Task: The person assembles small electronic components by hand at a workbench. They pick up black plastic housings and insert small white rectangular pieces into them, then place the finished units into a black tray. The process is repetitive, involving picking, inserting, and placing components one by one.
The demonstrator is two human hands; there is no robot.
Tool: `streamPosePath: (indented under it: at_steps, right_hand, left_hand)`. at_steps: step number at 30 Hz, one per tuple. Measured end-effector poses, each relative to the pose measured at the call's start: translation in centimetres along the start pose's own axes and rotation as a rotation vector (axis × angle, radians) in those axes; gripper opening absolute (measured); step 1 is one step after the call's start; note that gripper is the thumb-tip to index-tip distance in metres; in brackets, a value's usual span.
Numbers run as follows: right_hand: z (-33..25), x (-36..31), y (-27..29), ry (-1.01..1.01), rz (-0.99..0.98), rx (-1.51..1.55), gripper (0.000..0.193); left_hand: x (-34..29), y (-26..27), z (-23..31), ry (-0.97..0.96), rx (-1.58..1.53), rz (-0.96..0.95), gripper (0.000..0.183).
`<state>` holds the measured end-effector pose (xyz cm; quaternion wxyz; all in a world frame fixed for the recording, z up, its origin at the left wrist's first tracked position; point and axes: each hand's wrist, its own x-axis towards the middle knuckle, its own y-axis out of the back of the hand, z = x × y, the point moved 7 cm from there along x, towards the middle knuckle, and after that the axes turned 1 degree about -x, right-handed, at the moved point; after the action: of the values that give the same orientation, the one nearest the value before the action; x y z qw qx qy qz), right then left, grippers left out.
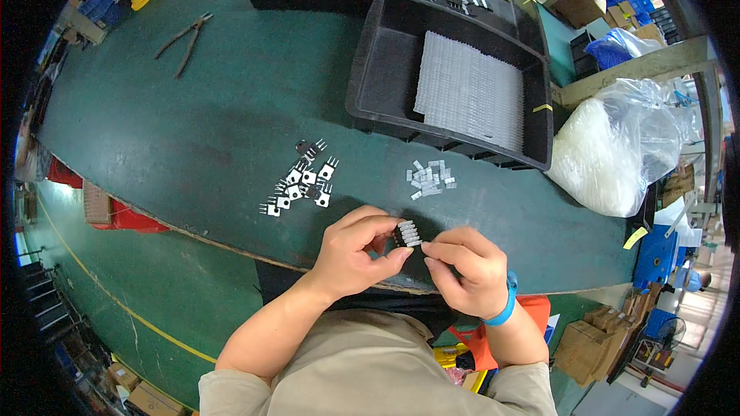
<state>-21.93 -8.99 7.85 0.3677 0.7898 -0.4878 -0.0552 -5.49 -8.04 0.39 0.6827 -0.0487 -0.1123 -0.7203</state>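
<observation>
The person wears a short-sleeved top of plain beige cloth point(362, 374) — loose over the chest and shoulders, its sleeves ending above the elbows, so both forearms are bare. On the wrist of the right hand point(469, 271) sits a slim bright-blue band point(506, 304) — smooth, without visible markings. The left hand point(356, 253) wears nothing.

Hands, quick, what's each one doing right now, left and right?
Left hand: closed, pinching the small finned part between thumb and fingers.
Right hand: closed, fingertips pinched at the same part's side.
</observation>
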Motion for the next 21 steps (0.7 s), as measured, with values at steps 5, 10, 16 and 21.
streamPosePath:
  at_steps: [5,10,16,21]
  right_hand:
    - [-0.6,0.1,-0.4,0.014,0.009,-0.002,0.026]
    - [0.3,-0.3,0.0,-0.069,0.019,0.066,0.028]
    - [1.4,-0.2,-1.7,-0.171,-0.085,0.137,0.037]
    - [0.7,-0.4,-3.2,-0.190,-0.086,0.036,0.044]
  left_hand:
    - [-0.1,0.0,0.1,0.015,0.015,0.013,0.032]
    - [-0.1,0.0,0.3,0.024,0.035,-0.023,0.034]
    - [-0.3,0.1,0.6,-0.021,0.024,-0.038,0.038]
    - [-0.3,-0.2,1.4,-0.076,0.118,-0.025,0.043]
